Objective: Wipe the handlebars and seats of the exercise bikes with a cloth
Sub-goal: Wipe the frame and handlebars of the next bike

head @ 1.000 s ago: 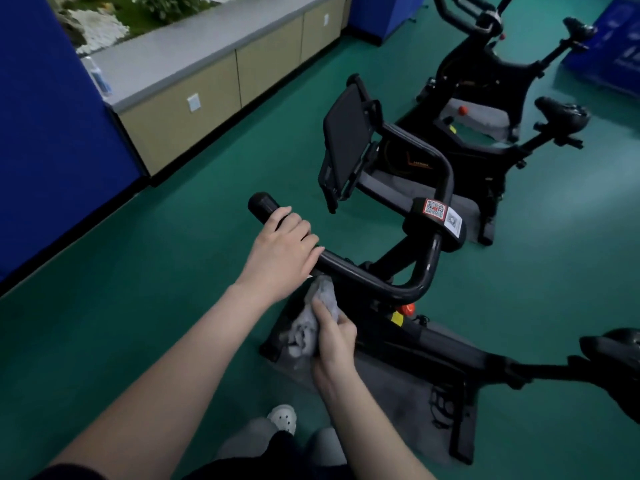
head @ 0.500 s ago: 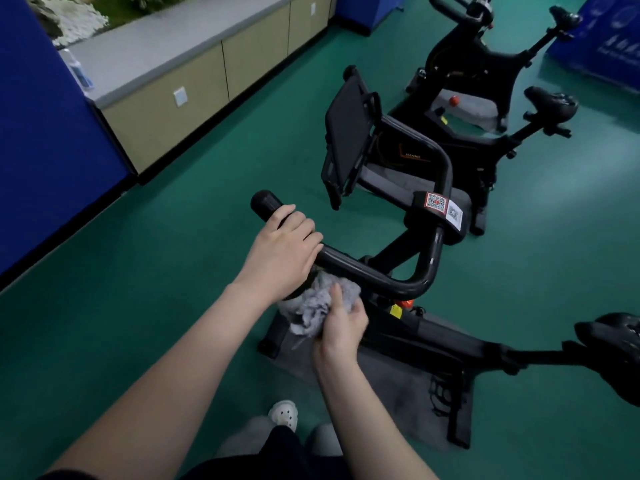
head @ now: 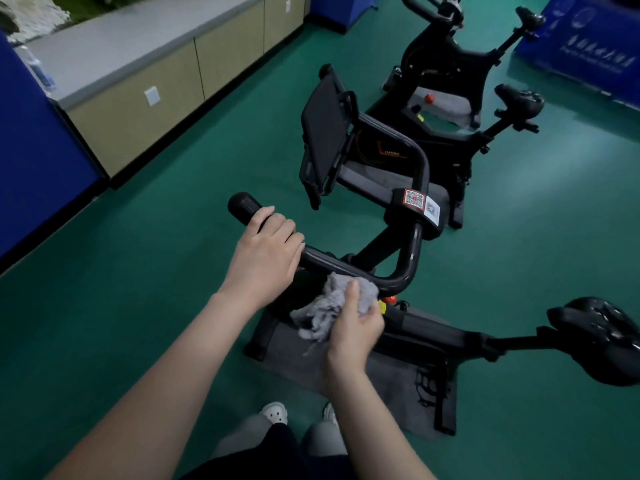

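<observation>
While the person stands over the nearest exercise bike (head: 415, 327), the head view takes in three bikes in a row on the green floor (head: 138, 289), each black, each on a grey mat. Two hands are at work on the near bike's handlebar (head: 346, 266). The left hand (head: 265, 259) curls its fingers over the top of the bar close to its rounded end cap, gripping it. The right hand (head: 356, 325) clutches a crumpled grey cloth (head: 332, 308), thumb pointing up across it, and holds the cloth against the underside of the bar just beside the bend; the fingers on the far side of the cloth are hidden, and loose threads hang below. One tablet holder (head: 325, 136) rises from the handlebar, and two square code stickers (head: 420, 200) sit on the clamp at its middle.

Three seats can be counted: the near bike's seat (head: 606, 336) at the right, cut off by the frame edge; the second bike's seat (head: 519, 100) farther back; the third bike's seat (head: 528, 13) small and dim near the top. The third bike's handlebar is cut off at the top edge. One long cabinet (head: 156, 98) with a grey top runs along the left wall, showing at least three door panels. Two pale shoes (head: 275, 412) peek out below, the right one largely hidden behind the right forearm. Lettering on the blue banner (head: 595, 50) at top right is too blurred to read.
</observation>
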`<action>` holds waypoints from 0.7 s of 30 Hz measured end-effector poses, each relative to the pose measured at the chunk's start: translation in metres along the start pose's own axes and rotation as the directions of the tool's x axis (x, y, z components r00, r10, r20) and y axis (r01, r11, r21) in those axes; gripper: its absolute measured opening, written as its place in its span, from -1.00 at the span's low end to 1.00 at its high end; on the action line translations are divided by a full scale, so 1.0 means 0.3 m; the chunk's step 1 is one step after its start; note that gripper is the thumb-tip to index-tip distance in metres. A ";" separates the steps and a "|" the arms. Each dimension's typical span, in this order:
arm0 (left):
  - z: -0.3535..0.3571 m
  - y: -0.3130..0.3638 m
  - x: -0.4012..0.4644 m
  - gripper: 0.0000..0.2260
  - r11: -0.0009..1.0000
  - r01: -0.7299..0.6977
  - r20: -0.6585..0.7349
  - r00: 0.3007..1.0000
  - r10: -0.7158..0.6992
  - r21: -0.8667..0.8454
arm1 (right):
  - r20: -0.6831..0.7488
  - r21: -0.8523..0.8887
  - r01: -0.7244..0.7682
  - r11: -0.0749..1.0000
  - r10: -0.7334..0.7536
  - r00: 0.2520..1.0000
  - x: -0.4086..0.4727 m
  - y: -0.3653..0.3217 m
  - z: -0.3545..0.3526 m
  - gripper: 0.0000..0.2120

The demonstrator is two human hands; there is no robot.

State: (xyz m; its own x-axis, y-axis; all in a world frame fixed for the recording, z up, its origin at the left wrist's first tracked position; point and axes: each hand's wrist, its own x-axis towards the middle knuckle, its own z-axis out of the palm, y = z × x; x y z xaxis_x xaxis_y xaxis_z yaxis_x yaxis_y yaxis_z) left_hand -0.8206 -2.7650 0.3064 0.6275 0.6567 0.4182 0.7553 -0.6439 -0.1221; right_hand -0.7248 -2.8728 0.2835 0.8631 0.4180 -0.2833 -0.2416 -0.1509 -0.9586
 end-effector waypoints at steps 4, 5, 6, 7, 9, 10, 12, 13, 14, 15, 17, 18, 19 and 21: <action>0.001 0.020 0.001 -0.73 0.999 0.039 -0.005 0.999 -0.039 -0.001 | -0.078 0.024 -0.063 0.998 0.065 0.995 0.042 -0.030 -0.038 -0.81; 0.002 0.020 -0.001 -0.73 0.999 0.040 -0.007 0.999 -0.040 -0.002 | -0.084 0.018 -0.077 0.997 0.078 0.993 0.046 -0.027 -0.041 -0.79; 0.002 0.019 -0.002 -0.73 0.999 0.035 -0.010 0.999 -0.036 -0.006 | -0.100 0.014 -0.094 0.995 0.095 0.990 0.044 -0.030 -0.046 -0.73; 0.003 0.015 -0.002 -0.73 1.000 0.028 -0.013 1.000 -0.028 -0.012 | -0.119 0.002 -0.099 0.995 0.098 0.988 0.052 -0.023 -0.056 -0.66; 0.004 0.008 -0.003 -0.72 1.000 0.017 -0.014 1.000 -0.018 -0.024 | -0.154 -0.033 -0.063 0.997 0.058 0.986 0.079 -0.015 -0.086 -0.74; 0.005 0.006 -0.004 -0.71 1.000 0.018 -0.015 1.000 -0.018 -0.025 | -0.174 -0.057 -0.023 0.998 0.013 0.985 0.090 -0.020 -0.103 -0.82; 0.005 0.011 -0.003 -0.71 0.999 0.030 -0.019 0.999 -0.030 -0.024 | -0.209 -0.144 0.060 0.988 -0.090 0.974 0.111 -0.045 -0.142 -0.87; 0.005 0.016 -0.002 -0.71 0.999 0.040 -0.023 0.999 -0.040 -0.024 | -0.216 -0.195 0.104 0.975 -0.146 0.965 0.125 -0.054 -0.161 -0.90; 0.006 0.021 -0.001 -0.72 0.998 0.050 -0.026 0.998 -0.051 -0.025 | -0.210 -0.244 0.133 0.961 -0.186 0.960 0.133 -0.064 -0.175 -0.89; 0.008 0.024 0.000 -0.72 0.998 0.057 -0.028 0.998 -0.058 -0.025 | -0.195 -0.279 0.160 0.947 -0.219 0.956 0.144 -0.067 -0.185 -0.80; 0.012 0.026 0.000 -0.74 0.998 0.062 -0.028 0.998 -0.062 -0.019 | -0.136 -0.333 0.215 0.918 -0.272 0.953 0.166 -0.061 -0.193 -0.62; 0.013 0.026 0.000 -0.74 0.998 0.062 -0.029 0.998 -0.062 -0.014 | -0.097 -0.365 0.238 0.900 -0.291 0.952 0.170 -0.058 -0.185 -0.58; 0.013 0.027 0.000 -0.74 0.998 0.062 -0.029 0.998 -0.062 -0.011 | -0.051 -0.396 0.261 0.880 -0.305 0.951 0.172 -0.050 -0.171 -0.58; 0.014 0.028 0.001 -0.73 0.998 0.064 -0.034 0.997 -0.064 -0.010 | 0.035 -0.436 0.308 0.845 -0.326 0.945 0.151 -0.031 -0.137 -0.61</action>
State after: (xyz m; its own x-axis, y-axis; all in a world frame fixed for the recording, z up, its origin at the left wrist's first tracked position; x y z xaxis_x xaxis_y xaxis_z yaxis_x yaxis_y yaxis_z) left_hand -0.8135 -2.7686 0.3017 0.5712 0.6831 0.4551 0.7918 -0.6046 -0.0864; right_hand -0.6652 -2.8893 0.2809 0.8785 0.4758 0.0433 0.2549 -0.3900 -0.8849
